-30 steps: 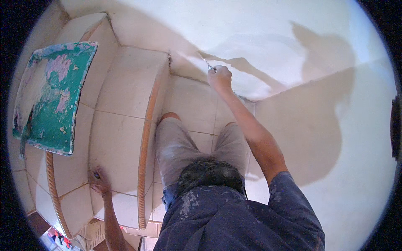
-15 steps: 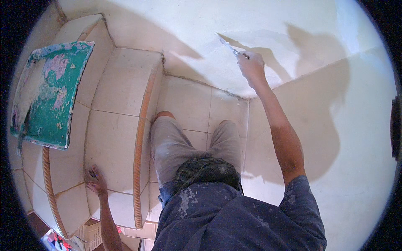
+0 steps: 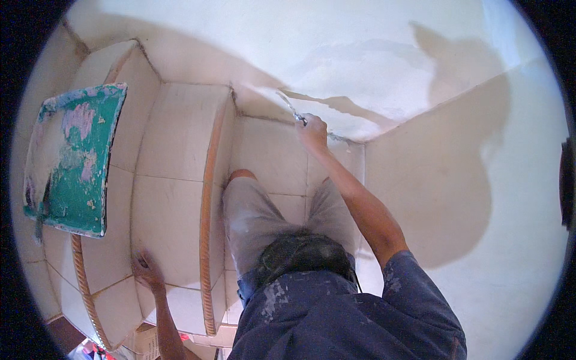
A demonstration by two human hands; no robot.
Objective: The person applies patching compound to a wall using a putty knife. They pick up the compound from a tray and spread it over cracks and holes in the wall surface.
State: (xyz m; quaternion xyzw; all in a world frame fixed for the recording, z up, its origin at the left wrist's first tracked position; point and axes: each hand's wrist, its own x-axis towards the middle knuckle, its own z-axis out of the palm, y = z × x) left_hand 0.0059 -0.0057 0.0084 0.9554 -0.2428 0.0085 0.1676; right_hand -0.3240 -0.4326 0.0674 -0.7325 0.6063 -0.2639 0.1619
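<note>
My right hand [image 3: 312, 131] is closed round the handle of a putty knife [image 3: 289, 105]. Its thin blade points up and left, at the cream wall [image 3: 354, 66] low above the floor corner, and casts a long shadow there. A damp-looking, smoothed patch spreads on the wall above it. On the left, my left hand [image 3: 148, 273] rests on a tiled step [image 3: 168, 222]. Its fingers are curled and blurred about a small dark thing that I cannot make out. Farther left lies a green tray [image 3: 90, 198] smeared with putty, with a dark-handled tool [image 3: 43, 210] on its edge.
Tiled stairs with ribbed orange-brown nosing [image 3: 209, 210] rise to my left. My legs [image 3: 258, 210] stand on floor tiles [image 3: 270, 150] between the stairs and the right-hand wall [image 3: 432, 186]. Cardboard boxes [image 3: 147, 343] show at the lower left.
My right hand has swept the putty knife left and down along the wall. The whole view has shifted slightly; my left hand stays on the step.
</note>
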